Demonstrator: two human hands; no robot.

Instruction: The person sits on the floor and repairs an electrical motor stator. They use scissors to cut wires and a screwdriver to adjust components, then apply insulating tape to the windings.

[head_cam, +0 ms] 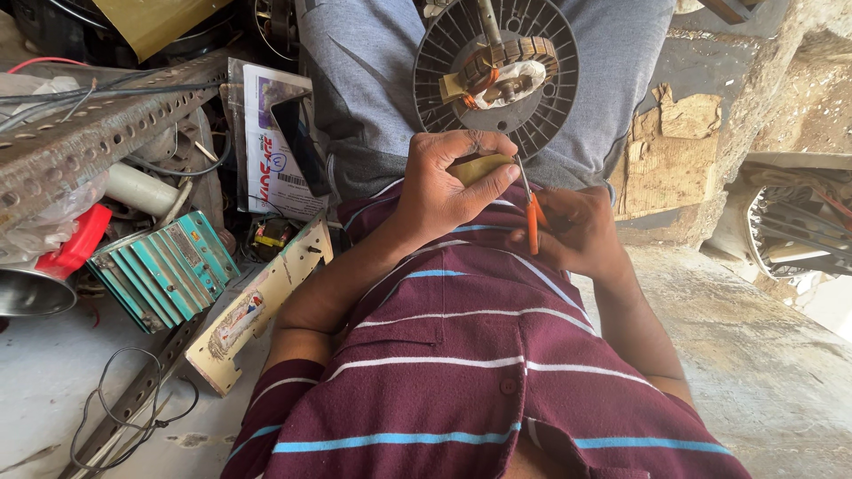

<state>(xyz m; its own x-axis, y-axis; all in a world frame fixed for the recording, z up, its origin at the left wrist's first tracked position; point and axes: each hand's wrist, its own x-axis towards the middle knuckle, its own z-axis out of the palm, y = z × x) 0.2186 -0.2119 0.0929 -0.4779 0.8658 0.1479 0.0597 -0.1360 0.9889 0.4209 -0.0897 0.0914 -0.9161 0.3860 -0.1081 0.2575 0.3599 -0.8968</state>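
Clutter is crowding the floor at left: a perforated bar, a teal block. Left hand is pinching a yellow slip; right hand is clamping orange-handled scissors, pointing upward toward the motor on the lap.

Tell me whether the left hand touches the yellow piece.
Touching: the head view shows the left hand pinching the yellow piece between thumb and fingers.

Maroon striped polo shirt, grey trousers
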